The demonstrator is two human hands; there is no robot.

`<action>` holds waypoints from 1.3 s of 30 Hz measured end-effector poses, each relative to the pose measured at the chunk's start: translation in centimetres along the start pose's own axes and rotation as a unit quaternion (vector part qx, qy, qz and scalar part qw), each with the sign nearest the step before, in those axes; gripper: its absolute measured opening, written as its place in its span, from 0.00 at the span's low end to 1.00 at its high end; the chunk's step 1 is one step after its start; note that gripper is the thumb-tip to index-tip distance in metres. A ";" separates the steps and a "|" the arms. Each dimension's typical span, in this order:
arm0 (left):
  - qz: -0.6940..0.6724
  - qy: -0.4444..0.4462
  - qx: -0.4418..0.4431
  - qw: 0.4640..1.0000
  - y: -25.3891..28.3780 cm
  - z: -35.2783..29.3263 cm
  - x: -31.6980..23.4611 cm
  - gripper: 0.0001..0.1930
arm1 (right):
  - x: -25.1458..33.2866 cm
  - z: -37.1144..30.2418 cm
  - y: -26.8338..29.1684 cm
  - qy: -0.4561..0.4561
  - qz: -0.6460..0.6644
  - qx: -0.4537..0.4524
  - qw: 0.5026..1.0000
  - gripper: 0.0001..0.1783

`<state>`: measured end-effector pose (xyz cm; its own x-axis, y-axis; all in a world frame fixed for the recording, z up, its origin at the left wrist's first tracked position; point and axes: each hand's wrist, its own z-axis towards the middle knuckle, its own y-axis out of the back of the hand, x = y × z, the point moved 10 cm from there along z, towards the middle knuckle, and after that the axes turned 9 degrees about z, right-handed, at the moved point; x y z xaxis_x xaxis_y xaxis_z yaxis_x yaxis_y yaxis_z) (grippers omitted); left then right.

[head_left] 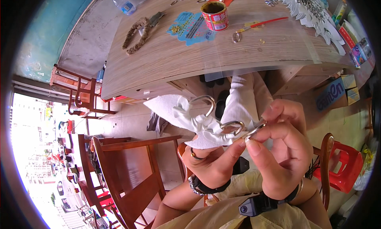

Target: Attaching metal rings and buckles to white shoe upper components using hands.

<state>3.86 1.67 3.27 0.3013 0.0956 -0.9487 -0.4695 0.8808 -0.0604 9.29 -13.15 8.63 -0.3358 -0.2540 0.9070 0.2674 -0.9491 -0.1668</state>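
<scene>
Below the edge of the pale wood-grain table [166, 58], the left hand [212, 165] closes its fingers around a soft, crumpled white cloth piece [198, 122] threaded with two curved silver metal hooks [234, 126]. The right hand [283, 149] pinches narrowly with thumb and forefinger on what seems to be a small shiny metal clip [254, 130] touching the cloth. On the table stand a red cylindrical tin can [214, 15] and a coarse brown rope loop [137, 34].

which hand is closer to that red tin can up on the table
Right. The right hand sits below the red tin can, slightly nearer; the left hand is lower.
</scene>
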 end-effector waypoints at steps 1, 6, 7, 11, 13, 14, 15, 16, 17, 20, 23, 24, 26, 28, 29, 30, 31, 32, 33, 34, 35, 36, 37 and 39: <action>0.010 0.000 0.009 1.000 0.0 0.1 -0.1 0.17 | -0.1 -0.1 0.0 -0.011 0.007 -0.004 1.000 0.08; -0.053 0.000 -0.022 0.998 0.0 0.3 -0.8 0.15 | -0.7 -0.4 -0.3 -0.049 0.062 -0.014 0.997 0.08; 0.042 -0.041 0.033 0.998 -0.5 0.7 -1.7 0.16 | -0.7 -0.4 -0.2 -0.054 0.068 -0.016 0.996 0.07; 0.097 -0.105 0.058 0.988 -1.1 0.9 -3.2 0.14 | -1.4 -0.7 -0.2 -0.112 0.125 -0.041 0.985 0.07; 0.100 -0.092 0.059 0.989 -1.1 0.8 -2.9 0.13 | -1.3 -0.6 -0.2 -0.112 0.126 -0.032 0.985 0.07; 0.102 -0.085 0.060 0.989 -1.1 0.8 -2.7 0.13 | -1.4 -0.7 -0.2 -0.124 0.132 -0.036 0.983 0.07; 0.088 -0.060 0.052 0.993 -0.8 0.7 -2.2 0.13 | -1.6 -0.7 -0.3 -0.136 0.141 -0.038 0.980 0.07; 0.074 -0.034 0.045 0.996 -0.6 0.5 -1.7 0.14 | -1.8 -0.7 -0.4 -0.148 0.149 -0.040 0.977 0.07; 0.061 -0.009 0.038 0.997 -0.4 0.4 -1.1 0.14 | -1.8 -0.8 -0.4 -0.155 0.154 -0.042 0.975 0.07; 0.017 -0.004 0.009 1.000 -0.1 0.0 -0.4 0.14 | -1.9 -0.7 -0.5 -0.158 0.156 -0.049 0.974 0.06; 0.105 -0.076 0.020 0.991 -0.5 0.3 -1.7 0.15 | -2.2 -0.7 -0.4 -0.128 0.145 -0.048 0.980 0.07; 0.124 -0.117 0.028 0.985 -0.8 0.3 -2.2 0.15 | -2.3 -0.8 -0.3 -0.118 0.138 -0.049 0.982 0.07; 0.173 -0.174 0.041 0.969 -1.0 0.1 -2.8 0.15 | -2.1 -0.7 -0.3 -0.094 0.110 -0.045 0.988 0.08; 0.233 -0.208 0.046 0.949 -1.1 -0.1 -3.2 0.14 | -1.7 -0.6 -0.3 -0.069 0.072 -0.036 0.994 0.09; 0.291 -0.222 0.039 0.930 -1.2 -0.2 -3.6 0.11 | -1.3 -0.6 -0.3 -0.043 0.047 -0.035 0.997 0.10; 0.296 -0.241 0.039 0.923 -1.3 -0.2 -3.9 0.13 | -0.9 -0.6 -0.3 -0.017 0.021 -0.035 0.999 0.10; 0.302 -0.260 0.039 0.916 -1.4 -0.2 -4.1 0.15 | -0.5 -0.7 -0.4 0.009 -0.005 -0.034 0.999 0.10; 0.307 -0.279 0.038 0.909 -1.5 -0.3 -4.4 0.17 | -0.3 -0.8 -0.4 0.017 -0.021 -0.035 0.999 0.11; 0.301 -0.299 0.042 0.904 -1.6 -0.4 -4.6 0.19 | -0.2 -0.9 -0.4 0.025 -0.034 -0.036 0.998 0.12; 0.293 -0.314 0.047 0.902 -1.7 -0.4 -4.7 0.21 | -0.1 -0.9 -0.4 0.033 -0.048 -0.037 0.998 0.12; 0.285 -0.329 0.052 0.899 -1.8 -0.4 -4.8 0.23 | 0.0 -1.0 -0.5 0.047 -0.061 -0.032 0.997 0.13; 0.276 -0.339 0.055 0.898 -1.8 -0.4 -4.9 0.24 | 0.0 -1.0 -0.5 0.061 -0.072 -0.025 0.995 0.13; 0.266 -0.349 0.057 0.897 -1.8 -0.5 -4.9 0.25 | 0.1 -1.1 -0.7 0.067 -0.081 -0.016 0.994 0.13; 0.206 -0.349 0.032 0.914 -1.1 -0.7 -4.6 0.23 | 0.2 -1.1 -0.9 0.070 -0.097 0.003 0.993 0.14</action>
<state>2.36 -0.03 7.51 0.5765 0.6775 -0.4568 -0.6191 0.7270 0.2969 8.00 -12.55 8.50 -0.5032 -0.0906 0.8594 0.1902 -0.9817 0.0078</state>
